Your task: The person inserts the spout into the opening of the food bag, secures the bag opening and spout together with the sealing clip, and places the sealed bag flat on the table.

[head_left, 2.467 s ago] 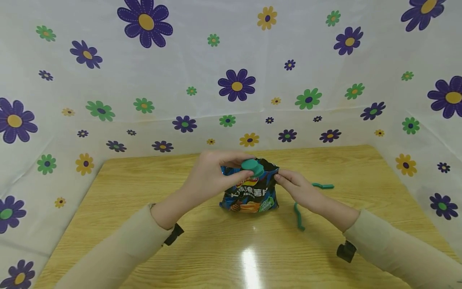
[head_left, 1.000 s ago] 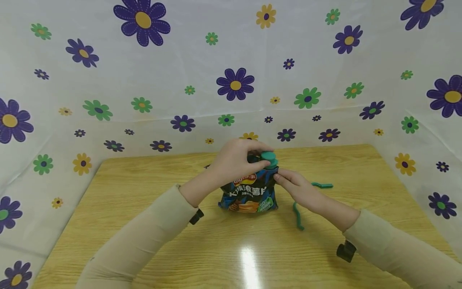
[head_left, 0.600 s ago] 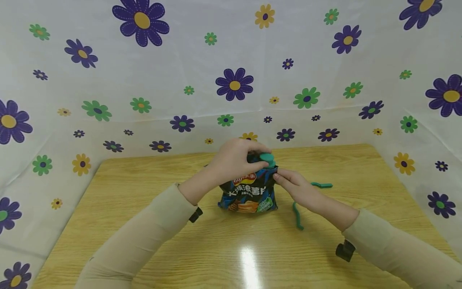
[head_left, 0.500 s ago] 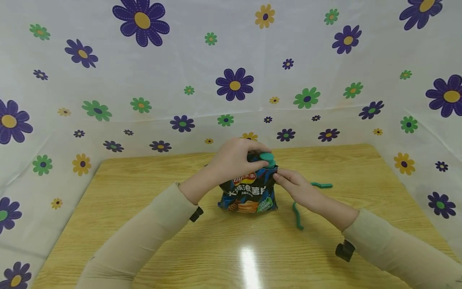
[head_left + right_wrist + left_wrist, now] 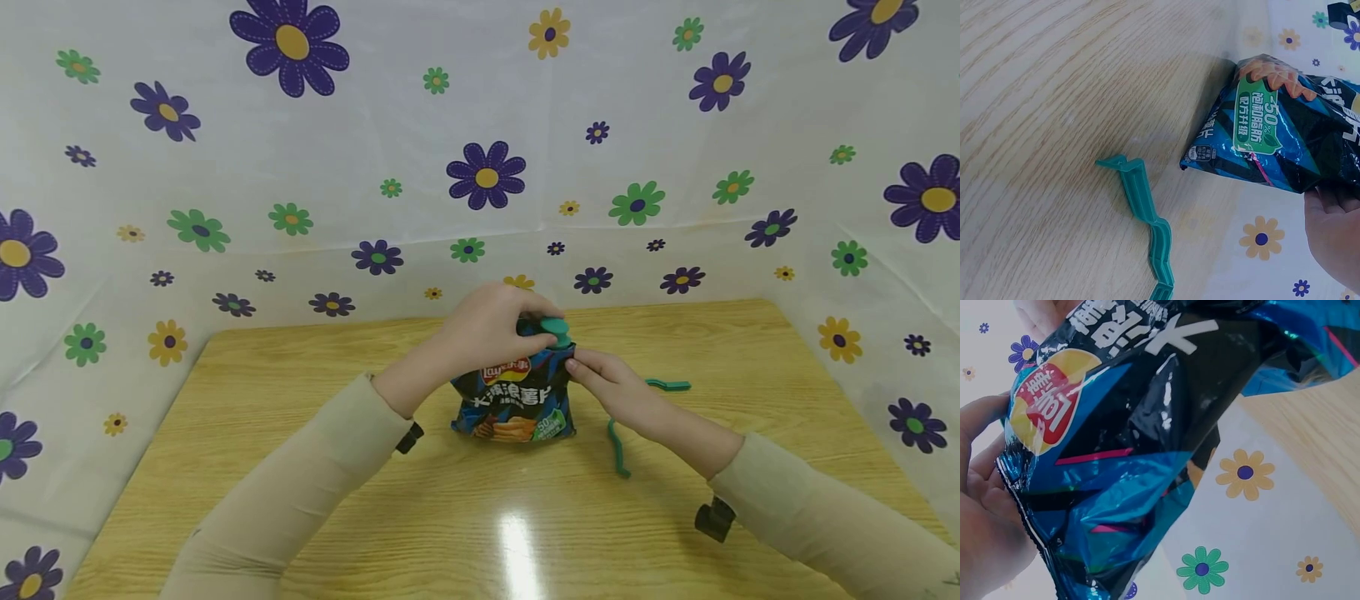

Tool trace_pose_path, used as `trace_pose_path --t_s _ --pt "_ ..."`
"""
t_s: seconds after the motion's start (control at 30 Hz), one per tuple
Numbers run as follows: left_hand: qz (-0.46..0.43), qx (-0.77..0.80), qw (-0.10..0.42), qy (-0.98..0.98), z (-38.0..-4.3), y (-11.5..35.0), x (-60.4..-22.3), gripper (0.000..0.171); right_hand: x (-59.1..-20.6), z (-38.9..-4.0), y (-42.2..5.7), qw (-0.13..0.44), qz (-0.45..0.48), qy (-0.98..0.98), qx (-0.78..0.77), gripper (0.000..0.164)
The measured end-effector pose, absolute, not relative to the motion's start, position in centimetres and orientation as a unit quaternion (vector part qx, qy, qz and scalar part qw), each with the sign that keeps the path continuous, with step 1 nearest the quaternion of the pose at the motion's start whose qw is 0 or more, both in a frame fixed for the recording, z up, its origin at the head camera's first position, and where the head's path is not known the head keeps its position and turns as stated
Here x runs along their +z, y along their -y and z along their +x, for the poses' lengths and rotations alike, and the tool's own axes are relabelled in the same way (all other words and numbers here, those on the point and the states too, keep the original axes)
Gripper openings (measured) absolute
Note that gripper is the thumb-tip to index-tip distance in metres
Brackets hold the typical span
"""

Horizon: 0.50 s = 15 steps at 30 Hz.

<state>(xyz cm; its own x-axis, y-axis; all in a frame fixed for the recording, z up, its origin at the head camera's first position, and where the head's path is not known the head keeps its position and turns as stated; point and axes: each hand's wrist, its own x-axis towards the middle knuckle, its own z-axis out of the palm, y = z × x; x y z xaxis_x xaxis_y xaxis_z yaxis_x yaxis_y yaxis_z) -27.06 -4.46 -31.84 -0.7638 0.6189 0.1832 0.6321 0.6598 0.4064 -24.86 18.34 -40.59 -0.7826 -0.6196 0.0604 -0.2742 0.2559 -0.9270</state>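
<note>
Left hand: shifted rightward since earlier along blue-black foil chip bag, now pinching round-topped teal plastic piece.
Right hand: pinching bag's upper corner, apparently steadying it.
Bag: upright on wooden worktop, below left hand.
Bent green plastic strips: loose near right hand.

The person wears long, pale cream sleeves. From here the left sleeve looks creased towards the elbow, with a tiny dark mark; the right sleeve seems smoother. The left cuff and right cuff are plain bands, each with a small, chunky black device below. Both look snug.
</note>
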Motion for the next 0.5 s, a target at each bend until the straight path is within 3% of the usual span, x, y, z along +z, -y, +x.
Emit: trace_pose_path --t_s 0.5 --pt "-0.359 -0.222 0.013 0.907 -27.1 4.19 -31.67 0.032 -40.73 -24.97 -18.26 0.158 -0.287 -0.774 -0.541 0.043"
